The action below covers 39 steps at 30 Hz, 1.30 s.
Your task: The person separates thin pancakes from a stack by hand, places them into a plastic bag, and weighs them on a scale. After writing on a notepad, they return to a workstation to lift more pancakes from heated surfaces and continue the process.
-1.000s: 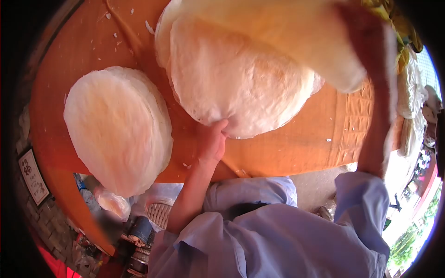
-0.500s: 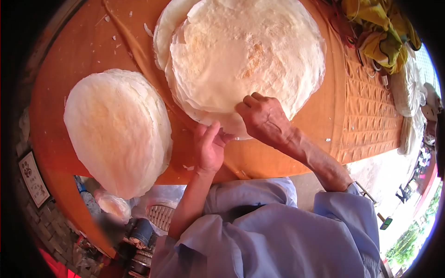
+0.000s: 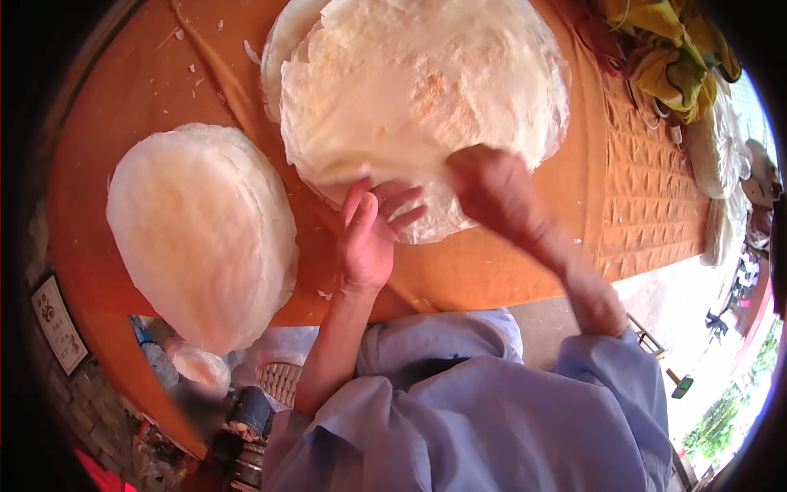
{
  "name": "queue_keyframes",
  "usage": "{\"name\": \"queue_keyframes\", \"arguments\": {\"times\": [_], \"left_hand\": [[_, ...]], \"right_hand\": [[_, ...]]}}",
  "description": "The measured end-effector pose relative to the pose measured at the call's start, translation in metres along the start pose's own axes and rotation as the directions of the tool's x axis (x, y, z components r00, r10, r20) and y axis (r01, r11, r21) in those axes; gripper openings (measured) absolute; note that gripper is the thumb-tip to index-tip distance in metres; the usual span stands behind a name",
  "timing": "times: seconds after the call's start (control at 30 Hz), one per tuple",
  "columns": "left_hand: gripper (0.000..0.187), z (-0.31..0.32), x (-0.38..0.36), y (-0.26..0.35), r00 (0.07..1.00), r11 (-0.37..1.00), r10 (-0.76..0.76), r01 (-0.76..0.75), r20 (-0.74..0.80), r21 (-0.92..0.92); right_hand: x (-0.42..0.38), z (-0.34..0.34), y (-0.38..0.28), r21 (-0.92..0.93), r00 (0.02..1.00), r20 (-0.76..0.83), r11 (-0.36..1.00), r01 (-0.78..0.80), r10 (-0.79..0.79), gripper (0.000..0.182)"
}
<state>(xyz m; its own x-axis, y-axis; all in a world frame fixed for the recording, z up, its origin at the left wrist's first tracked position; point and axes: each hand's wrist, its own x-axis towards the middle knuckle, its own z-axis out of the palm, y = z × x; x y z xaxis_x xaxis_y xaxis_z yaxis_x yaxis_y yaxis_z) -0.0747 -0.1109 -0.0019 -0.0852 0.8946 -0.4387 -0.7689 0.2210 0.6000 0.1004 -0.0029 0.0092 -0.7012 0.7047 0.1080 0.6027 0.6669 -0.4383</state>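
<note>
A large stack of thin, round pale flatbreads (image 3: pixel 393 90) with light brown spots lies on the orange cloth. My right hand (image 3: pixel 496 187), smeared by motion, is closed at the near edge of the top flatbread, which is raised and folds back from the sheets beneath. Just left of it, my left hand (image 3: pixel 367 242) is open, palm up and fingers spread, right at the stack's near edge. Farther left sits a second stack of flatbreads (image 3: pixel 201 234), its sheets looking oval in this view and reaching past the table's near edge.
The table's orange cloth (image 3: pixel 508 271) has scattered white crumbs. A yellow-green bundle of cloth (image 3: pixel 656 41) and clear plastic bags (image 3: pixel 711 156) lie at the right end. Below the left edge are a plastic-wrapped bundle (image 3: pixel 199 366) and a woven seat (image 3: pixel 280 381). A framed sign (image 3: pixel 59 324) stands far left.
My right hand has moved slightly right and up, raising the near edge of the top flatbread. My left hand has turned and spread its fingers, reaching a little farther up.
</note>
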Motion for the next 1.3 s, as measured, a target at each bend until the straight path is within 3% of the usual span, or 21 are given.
{"name": "queue_keyframes", "arguments": {"times": [0.03,0.07,0.1,0.17,0.2,0.27,0.33,0.37,0.4,0.47,0.57,0.6,0.73,0.83,0.93,1.03,1.13,1.23,1.3], "left_hand": [[0.056,0.002,0.002,0.001,0.998,0.999,0.018,-0.02,0.052,0.048],[0.053,0.003,0.004,0.0,1.0,0.992,-0.023,0.024,-0.01,0.125],[0.05,0.001,0.005,-0.004,0.995,0.977,-0.058,0.074,-0.082,0.198],[0.044,-0.005,0.002,-0.011,0.963,0.925,-0.113,0.192,-0.246,0.327],[0.04,-0.006,0.001,-0.011,0.954,0.938,-0.136,0.211,-0.266,0.276],[0.039,-0.003,0.001,-0.012,0.951,0.942,-0.153,0.223,-0.27,0.25],[0.034,0.0,0.003,-0.016,0.951,0.95,-0.18,0.233,-0.25,0.205],[0.03,0.002,0.007,-0.02,0.954,0.956,-0.194,0.236,-0.227,0.176],[0.027,0.004,0.012,-0.023,0.957,0.96,-0.206,0.238,-0.204,0.148],[0.019,0.006,0.015,-0.028,0.956,0.966,-0.22,0.241,-0.193,0.094],[0.011,0.015,0.018,-0.032,0.936,0.953,-0.258,0.288,-0.24,0.096],[0.011,0.018,0.019,-0.034,0.926,0.942,-0.268,0.31,-0.265,0.13],[0.014,0.028,0.033,-0.028,0.894,0.879,-0.298,0.393,-0.334,0.268],[0.016,0.03,0.037,-0.033,0.883,0.9,-0.292,0.384,-0.367,0.207],[0.016,0.036,0.033,-0.024,0.879,0.899,-0.25,0.367,-0.406,0.241],[0.013,0.025,0.031,-0.025,0.869,0.848,-0.22,0.394,-0.443,0.353],[0.012,0.025,0.037,-0.028,0.882,0.865,-0.188,0.357,-0.433,0.352],[0.01,0.033,0.036,-0.018,0.897,0.925,-0.221,0.317,-0.383,0.21],[0.009,0.032,0.035,-0.014,0.945,0.96,-0.203,0.243,-0.255,0.136]], "right_hand": [[0.016,-0.026,0.006,-0.11,0.999,-0.033,0.993,0.038,-0.042,0.006],[0.032,-0.048,0.026,-0.187,0.992,-0.089,0.98,0.075,-0.093,0.006],[0.045,-0.09,0.024,-0.412,0.988,-0.13,0.911,0.018,-0.078,0.003],[0.067,-0.165,-0.024,-0.176,0.917,-0.287,0.926,-0.334,0.276,0.016],[0.066,-0.18,-0.029,-0.37,0.942,-0.308,0.895,-0.248,0.134,0.017],[0.058,-0.181,-0.045,-0.329,0.924,-0.346,0.902,-0.279,0.159,0.016],[0.051,-0.141,-0.021,-0.434,0.978,-0.149,0.898,0.069,-0.148,0.015],[0.046,-0.106,-0.012,-0.385,0.986,-0.13,0.921,0.052,-0.109,0.01],[0.039,-0.07,0.005,-0.285,1.0,-0.009,0.958,0.021,-0.025,0.005],[0.017,-0.006,0.036,-0.19,0.999,0.047,0.982,0.014,-0.005,0.004],[0.008,-0.009,0.027,-0.141,0.997,-0.078,0.99,-0.014,0.003,0.005],[0.003,-0.011,0.026,-0.124,0.997,-0.047,0.99,-0.07,0.065,0.005],[0.001,-0.007,0.031,-0.115,0.997,-0.074,0.993,-0.008,-0.001,0.009],[0.006,-0.01,0.026,-0.124,0.998,-0.064,0.992,-0.032,0.024,0.013],[-0.004,0.003,0.026,-0.112,0.992,-0.125,0.994,-0.009,-0.005,0.014],[-0.004,-0.005,0.027,-0.068,0.996,-0.079,0.996,-0.049,0.043,0.014],[-0.005,0.001,0.027,-0.095,0.997,-0.078,0.995,-0.029,0.022,0.015],[-0.004,-0.004,0.023,-0.062,0.996,-0.079,0.997,-0.048,0.043,0.022],[-0.007,-0.009,0.016,-0.05,0.991,-0.134,0.998,-0.031,0.024,0.025]]}}
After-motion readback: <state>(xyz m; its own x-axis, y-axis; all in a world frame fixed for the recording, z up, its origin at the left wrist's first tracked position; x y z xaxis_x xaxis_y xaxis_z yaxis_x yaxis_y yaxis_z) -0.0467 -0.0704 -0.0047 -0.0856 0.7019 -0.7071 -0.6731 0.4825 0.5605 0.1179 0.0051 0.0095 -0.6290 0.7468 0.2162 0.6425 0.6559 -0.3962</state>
